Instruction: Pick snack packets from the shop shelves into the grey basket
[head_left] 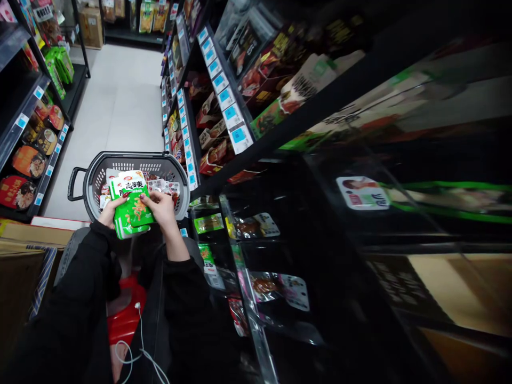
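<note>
Several green-and-white snack packets (134, 205) are held together in a stack above a grey shopping basket (182, 184). My left hand (110, 210) grips the stack along its left side, thumb on the front. On the right side, my right hand (159, 207) pinches the front packet near its upper corner. Below them, the basket holds several other small packets (170, 188), partly hidden by the stack and my hands.
Shelves with blue price tags (226, 96) rise close on the right. Low compartments there hold a few loose packets (210, 223). Bowl-shaped food packs (30, 160) fill the left shelf. A cardboard box (36, 234) stands at lower left. A red stool (126, 314) and a white cable (142, 349) lie below me.
</note>
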